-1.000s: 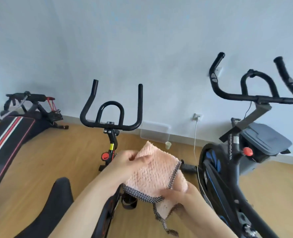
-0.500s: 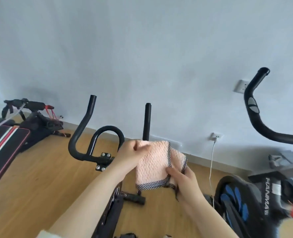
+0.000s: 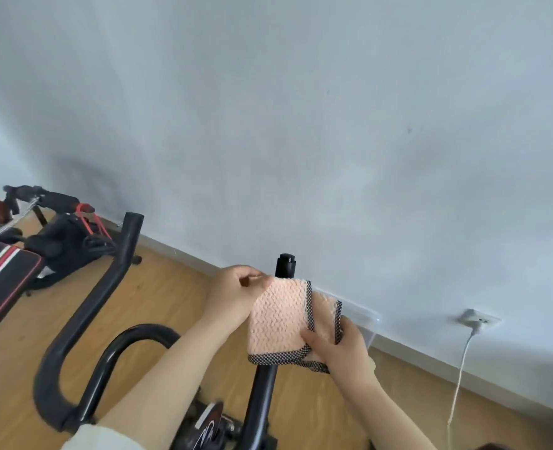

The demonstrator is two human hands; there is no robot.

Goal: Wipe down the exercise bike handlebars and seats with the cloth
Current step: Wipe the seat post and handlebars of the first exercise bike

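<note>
At the near bottom edge a pale sleeve [image 3: 106, 438] covers the left upper arm. Both bare forearms reach up and away from the camera, converging toward the middle of the scene. Beneath them sits the dark, blurred frame of the exercise bike [image 3: 213, 423].

The left hand [image 3: 233, 297] is raised with its wrist bent. Its thumb and curled fingers pinch the upper left corner of the cloth [image 3: 278, 319]. The right hand [image 3: 343, 349] sits lower and to the right, grasping the cloth's lower right part. Its thumb lies across the front face and its fingers are tucked behind.

The cloth is pink and waffle-textured with a black-and-white checked trim. It is folded over and held flat between the two hands, in front of the right horn [image 3: 285, 264] of the black handlebars [image 3: 83, 319]. Only the horn's capped tip shows above the cloth's top edge, and its shaft runs on below the cloth. Whether the cloth touches the bar cannot be told.

The left horn sweeps up from a bend at the near left to an open end. A smaller inner loop [image 3: 138, 332] arches between the horns.

Farther left on the wooden floor [image 3: 171, 293] lies a black bench with red and white stripes [image 3: 2, 274], with dark equipment behind it. Along the far pale wall [image 3: 301, 125], to the right, a white plug sits in a socket [image 3: 477, 319] and its cable [image 3: 460, 378] hangs down.
</note>
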